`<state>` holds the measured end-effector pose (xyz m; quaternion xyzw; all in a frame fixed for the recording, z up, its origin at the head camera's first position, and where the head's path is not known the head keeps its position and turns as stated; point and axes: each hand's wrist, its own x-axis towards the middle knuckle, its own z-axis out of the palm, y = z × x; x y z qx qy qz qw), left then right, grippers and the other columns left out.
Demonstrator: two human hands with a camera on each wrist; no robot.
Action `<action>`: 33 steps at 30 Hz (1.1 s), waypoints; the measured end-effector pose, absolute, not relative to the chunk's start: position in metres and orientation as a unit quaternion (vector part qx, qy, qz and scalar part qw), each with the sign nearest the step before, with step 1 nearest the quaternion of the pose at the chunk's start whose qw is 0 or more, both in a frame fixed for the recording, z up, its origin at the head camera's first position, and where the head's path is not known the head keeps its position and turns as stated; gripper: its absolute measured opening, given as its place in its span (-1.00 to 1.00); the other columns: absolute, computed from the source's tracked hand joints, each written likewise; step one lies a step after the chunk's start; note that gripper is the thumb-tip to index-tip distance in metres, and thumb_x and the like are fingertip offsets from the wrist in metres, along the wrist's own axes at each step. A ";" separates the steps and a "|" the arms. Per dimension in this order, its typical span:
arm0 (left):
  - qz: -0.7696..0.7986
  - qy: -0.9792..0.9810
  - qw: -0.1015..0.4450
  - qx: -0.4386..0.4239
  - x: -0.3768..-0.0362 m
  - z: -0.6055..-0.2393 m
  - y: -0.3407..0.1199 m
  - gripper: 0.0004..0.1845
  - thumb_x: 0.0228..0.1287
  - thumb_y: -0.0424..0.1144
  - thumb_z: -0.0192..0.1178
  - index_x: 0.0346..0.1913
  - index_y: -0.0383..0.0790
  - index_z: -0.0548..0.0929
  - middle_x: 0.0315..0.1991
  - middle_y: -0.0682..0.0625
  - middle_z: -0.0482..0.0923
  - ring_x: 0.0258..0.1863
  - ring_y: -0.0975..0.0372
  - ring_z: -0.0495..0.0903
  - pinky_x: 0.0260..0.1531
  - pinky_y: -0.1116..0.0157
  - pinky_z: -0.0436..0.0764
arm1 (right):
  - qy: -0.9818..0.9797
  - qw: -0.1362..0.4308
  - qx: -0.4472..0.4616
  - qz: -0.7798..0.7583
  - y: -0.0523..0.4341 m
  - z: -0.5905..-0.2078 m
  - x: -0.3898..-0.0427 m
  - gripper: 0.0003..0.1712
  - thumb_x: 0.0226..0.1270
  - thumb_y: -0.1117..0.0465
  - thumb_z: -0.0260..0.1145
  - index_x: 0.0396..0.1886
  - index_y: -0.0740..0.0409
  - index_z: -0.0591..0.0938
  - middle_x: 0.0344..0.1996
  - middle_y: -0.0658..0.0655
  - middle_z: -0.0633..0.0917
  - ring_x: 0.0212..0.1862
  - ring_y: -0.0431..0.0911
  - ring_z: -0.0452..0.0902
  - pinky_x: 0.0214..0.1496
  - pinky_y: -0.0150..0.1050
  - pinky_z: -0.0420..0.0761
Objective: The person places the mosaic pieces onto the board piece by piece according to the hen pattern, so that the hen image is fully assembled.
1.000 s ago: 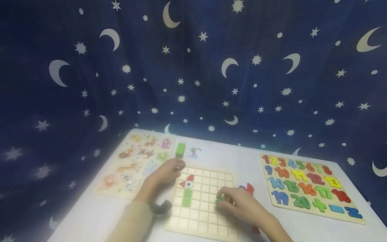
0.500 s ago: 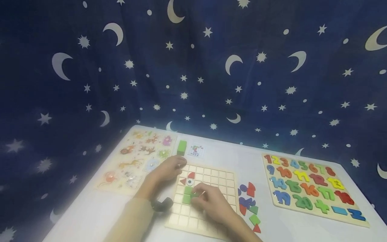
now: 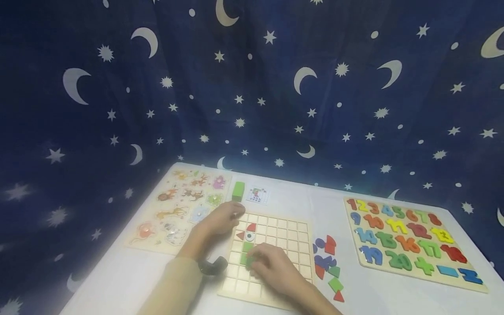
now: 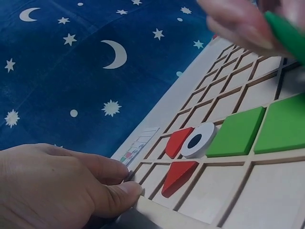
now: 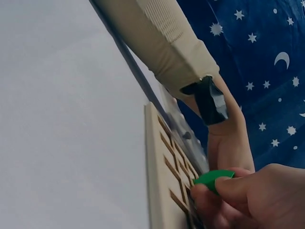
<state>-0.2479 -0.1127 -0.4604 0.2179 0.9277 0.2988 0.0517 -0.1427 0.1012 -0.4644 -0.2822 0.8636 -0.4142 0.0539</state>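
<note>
Right hand (image 3: 271, 264) lower now, flat green tile (image 5: 213, 179) pinched.

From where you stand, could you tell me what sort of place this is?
Probably a children's play or learning corner: a white table holds a number puzzle, an animal peg puzzle and a wooden grid board, all before a dark blue moon-and-star curtain.
</note>
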 end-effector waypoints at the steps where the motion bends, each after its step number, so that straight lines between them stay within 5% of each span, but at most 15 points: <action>1: 0.299 0.928 0.052 0.217 -0.247 -0.460 -0.113 -0.55 0.14 -0.44 0.19 0.15 -0.23 0.56 0.21 -0.12 0.49 0.28 0.00 0.41 0.37 0.06 0.33 | 0.863 0.053 -0.282 -0.417 0.101 -0.465 -0.142 -0.81 0.17 0.21 0.33 -0.20 -0.08 0.67 -0.28 -0.16 0.69 -0.31 -0.37 0.54 -0.19 -0.40 0.62; 11: 0.290 0.929 0.052 0.225 -0.246 -0.452 -0.111 -0.53 0.17 -0.42 0.18 0.19 -0.24 0.52 0.24 -0.13 0.46 0.29 0.00 0.39 0.39 0.05 0.29 | 0.864 0.016 -0.314 -0.393 0.102 -0.466 -0.139 -0.81 0.19 0.19 0.32 -0.20 -0.12 0.72 -0.33 -0.23 0.69 -0.22 -0.37 0.57 -0.07 -0.36 0.62; 24: 0.294 0.931 0.059 0.207 -0.245 -0.455 -0.111 -0.54 0.17 -0.42 0.18 0.19 -0.22 0.53 0.24 -0.10 0.47 0.30 0.03 0.39 0.39 0.07 0.29 | 0.891 0.019 -0.310 -0.331 0.097 -0.470 -0.131 -0.72 0.21 0.09 0.32 -0.07 -0.26 0.70 -0.35 -0.31 0.52 -0.41 -0.45 0.34 -0.38 -0.57 0.44; 33: 0.285 0.935 0.058 0.202 -0.246 -0.455 -0.110 -0.53 0.16 -0.42 0.19 0.18 -0.19 0.54 0.24 -0.09 0.47 0.30 0.03 0.39 0.39 0.09 0.29 | 0.893 -0.022 -0.335 -0.300 0.097 -0.475 -0.130 -0.64 0.16 0.07 0.36 0.01 -0.16 0.68 -0.33 -0.27 0.38 -0.48 -0.47 0.21 -0.48 -0.63 0.34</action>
